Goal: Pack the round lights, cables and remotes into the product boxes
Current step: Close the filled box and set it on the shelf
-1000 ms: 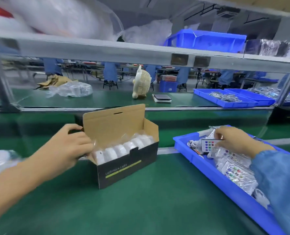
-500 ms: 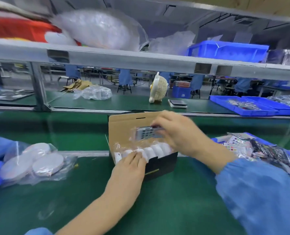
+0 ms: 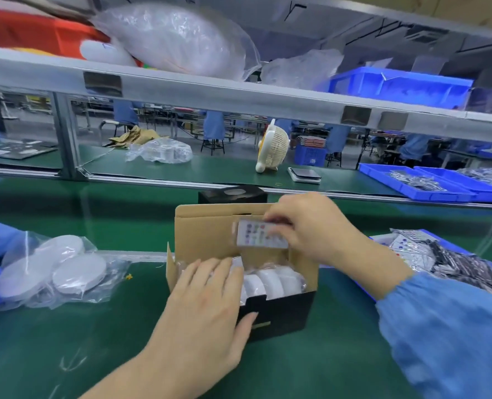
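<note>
An open black product box (image 3: pixel 279 315) with a brown inner lid (image 3: pixel 204 228) stands on the green belt. Several white round lights (image 3: pixel 270 282) in plastic stand on edge inside it. My right hand (image 3: pixel 311 226) pinches a small white remote (image 3: pixel 257 234) with coloured buttons, wrapped in clear plastic, just above the lights and against the lid. My left hand (image 3: pixel 207 309) lies flat, fingers straight, over the box's left end and the lights there, its thumb on the black front wall.
A clear bag of round lights (image 3: pixel 57 269) lies at the left. A blue tray (image 3: pixel 452 243) with bagged remotes and cables sits at the right. Another black box (image 3: pixel 233 194) stands behind. A steel shelf rail (image 3: pixel 239 93) runs overhead, a small fan (image 3: pixel 273 148) beyond.
My right hand carried the remote from the blue tray to the box and has lowered it toward the lights. My left hand shifted from the box's left side onto its top.
</note>
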Available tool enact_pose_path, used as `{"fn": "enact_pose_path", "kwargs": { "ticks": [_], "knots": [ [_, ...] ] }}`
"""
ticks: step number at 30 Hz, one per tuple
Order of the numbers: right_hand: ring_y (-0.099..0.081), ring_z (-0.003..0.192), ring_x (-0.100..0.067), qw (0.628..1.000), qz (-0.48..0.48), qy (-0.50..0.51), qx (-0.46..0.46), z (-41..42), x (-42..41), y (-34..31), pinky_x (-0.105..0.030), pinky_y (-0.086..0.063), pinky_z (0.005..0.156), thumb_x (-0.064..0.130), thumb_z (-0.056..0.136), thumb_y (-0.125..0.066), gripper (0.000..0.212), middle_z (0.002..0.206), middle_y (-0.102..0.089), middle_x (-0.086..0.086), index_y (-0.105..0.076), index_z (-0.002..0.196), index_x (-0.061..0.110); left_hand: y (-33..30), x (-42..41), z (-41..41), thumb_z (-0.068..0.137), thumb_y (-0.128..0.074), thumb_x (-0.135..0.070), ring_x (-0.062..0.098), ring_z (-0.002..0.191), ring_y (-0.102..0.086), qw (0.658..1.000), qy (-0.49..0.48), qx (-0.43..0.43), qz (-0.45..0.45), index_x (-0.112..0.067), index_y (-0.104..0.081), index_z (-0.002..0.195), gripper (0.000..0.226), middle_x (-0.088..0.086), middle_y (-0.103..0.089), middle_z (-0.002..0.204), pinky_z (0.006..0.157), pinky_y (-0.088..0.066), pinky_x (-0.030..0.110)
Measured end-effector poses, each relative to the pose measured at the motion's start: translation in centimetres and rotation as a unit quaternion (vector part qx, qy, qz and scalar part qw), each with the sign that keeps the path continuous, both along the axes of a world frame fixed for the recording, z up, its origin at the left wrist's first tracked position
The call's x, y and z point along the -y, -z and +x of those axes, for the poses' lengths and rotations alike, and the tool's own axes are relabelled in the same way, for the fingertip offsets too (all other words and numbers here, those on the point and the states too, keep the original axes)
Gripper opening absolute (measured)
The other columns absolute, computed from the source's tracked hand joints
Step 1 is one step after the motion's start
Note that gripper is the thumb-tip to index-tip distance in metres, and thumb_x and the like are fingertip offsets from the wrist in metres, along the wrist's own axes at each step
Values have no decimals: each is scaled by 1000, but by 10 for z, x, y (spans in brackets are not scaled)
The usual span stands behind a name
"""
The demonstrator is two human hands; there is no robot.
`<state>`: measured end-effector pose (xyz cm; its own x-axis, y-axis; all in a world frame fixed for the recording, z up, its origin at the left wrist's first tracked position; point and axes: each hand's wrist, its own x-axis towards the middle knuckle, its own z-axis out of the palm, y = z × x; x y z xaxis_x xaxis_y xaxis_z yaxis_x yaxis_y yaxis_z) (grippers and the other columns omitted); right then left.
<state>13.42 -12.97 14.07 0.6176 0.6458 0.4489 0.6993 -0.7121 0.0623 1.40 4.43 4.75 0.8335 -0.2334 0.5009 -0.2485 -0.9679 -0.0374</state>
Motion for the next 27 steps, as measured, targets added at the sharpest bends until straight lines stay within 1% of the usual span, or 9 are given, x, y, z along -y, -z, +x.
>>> {"fn": "enact_pose_path", "kwargs": {
  "ticks": [2, 4, 9, 13, 17, 20, 24, 26, 27],
  "knots": [
    [-60, 100, -27, 981, -174, 78, 19, 0, -9, 20, -32, -45, 78, 15, 89, -55, 19, 105, -65, 1, -66, 102, 23, -9, 5, 16, 88, -42, -60, 25, 127, -50, 998, -5, -66, 12, -11, -49, 139, 71, 7, -52, 139, 109, -41, 39],
    [-55, 101, -31, 968, -232, 89, 30, -2, -18, 37, -34, -30, 75, 5, 88, -50, 19, 104, -61, -8, -65, 97, 13, -8, 3, 33, 90, -35, -69, 22, 136, -34, 991, -2, -116, 65, -22, -25, 151, 78, -2, -35, 150, 115, -28, 38],
    [-59, 87, -30, 981, -180, 63, 31, -1, -10, 53, -33, -26, 57, -3, 83, -56, 29, 100, -55, -6, -62, 107, 13, 5, -4, 49, 83, -37, -78, 17, 125, -39, 986, -6, -122, 115, -31, -19, 147, 82, -11, -44, 135, 102, -37, 35],
    [-59, 85, -26, 983, -175, 36, 31, 0, -8, 46, -30, -27, 56, 2, 85, -55, 33, 100, -56, -1, -64, 111, 21, 2, -5, 59, 76, -37, -85, 19, 119, -43, 983, -18, -131, 128, -31, -14, 150, 95, -7, -45, 136, 99, -39, 33],
    [-54, 98, -27, 972, -222, 54, 48, 4, -20, 36, -35, -37, 65, -1, 86, -53, 27, 101, -63, -4, -67, 103, 14, 3, -5, 54, 75, -34, -87, 18, 110, -45, 983, -29, -119, 136, -34, -20, 144, 88, -7, -50, 121, 90, -42, 31],
    [-56, 92, -31, 966, -253, 55, 5, 0, -40, 45, -37, -39, 64, 1, 92, -48, 22, 106, -61, -12, -65, 104, 7, 2, -3, 46, 75, -32, -86, 18, 105, -50, 983, -43, -119, 135, -34, -27, 144, 86, -8, -54, 113, 84, -44, 31],
    [-60, 83, -32, 961, -272, 16, -41, 6, -24, 43, -34, -41, 61, -6, 81, -52, 20, 86, -54, -8, -56, 83, 13, 5, -12, 38, 74, -35, -76, 29, 74, -65, 988, -24, -69, 134, -14, -71, 113, 82, 7, -69, 88, 60, -57, 39],
    [-63, 84, -31, 977, -200, -68, 1, 6, -3, 49, -32, -43, 60, -1, 78, -56, 17, 90, -64, -5, -65, 86, 11, 14, -13, 31, 86, -31, -68, 44, 87, -68, 990, -28, 8, 141, -5, -71, 107, 79, 28, -67, 109, 65, -58, 48],
    [-64, 83, -29, 989, -93, -106, 49, 9, 10, 52, -31, -46, 61, -1, 76, -58, 21, 93, -68, -4, -70, 89, 10, 17, -12, 28, 94, -25, -62, 50, 91, -67, 990, -37, 18, 137, -2, -67, 110, 75, 34, -64, 114, 64, -58, 51]
  ]
}}
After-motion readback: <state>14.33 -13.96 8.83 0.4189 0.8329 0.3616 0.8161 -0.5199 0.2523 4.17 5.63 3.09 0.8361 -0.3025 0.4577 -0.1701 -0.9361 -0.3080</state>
